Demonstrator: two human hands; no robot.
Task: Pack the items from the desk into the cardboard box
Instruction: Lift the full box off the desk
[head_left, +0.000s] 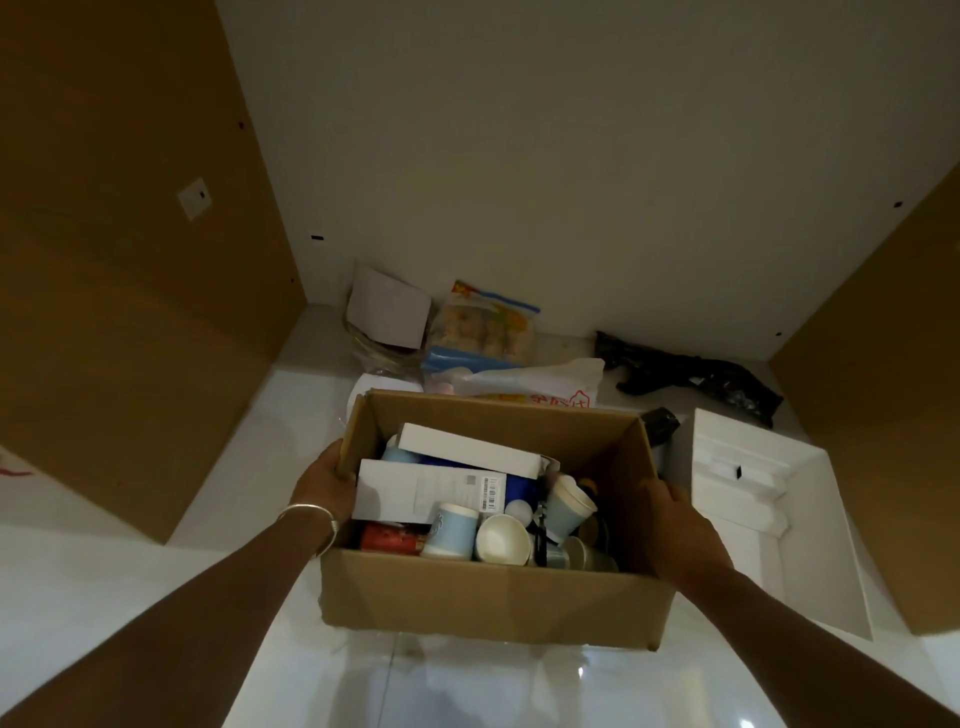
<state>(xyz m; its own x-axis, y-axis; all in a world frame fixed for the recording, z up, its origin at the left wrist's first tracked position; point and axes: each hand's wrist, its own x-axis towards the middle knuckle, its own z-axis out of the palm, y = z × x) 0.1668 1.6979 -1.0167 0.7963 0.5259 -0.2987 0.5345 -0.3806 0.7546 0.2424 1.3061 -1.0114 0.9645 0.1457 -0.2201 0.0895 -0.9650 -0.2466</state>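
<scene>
An open cardboard box (488, 597) sits in the middle, over a glossy white floor. Inside it lie two white cartons (421, 493), several paper cups (501, 538), a red can (389, 538) and other small items. My left hand (324, 480) grips the box's left wall, thumb over the rim, with a metal bangle on the wrist. My right hand (680, 525) clasps the box's right wall.
Behind the box lie a snack bag (485, 325), a white plastic bag (540, 384), a clear bag with a card (384, 322) and a black bag (696, 376). A white open tray-like box (779, 519) stands at the right. Brown panels flank both sides.
</scene>
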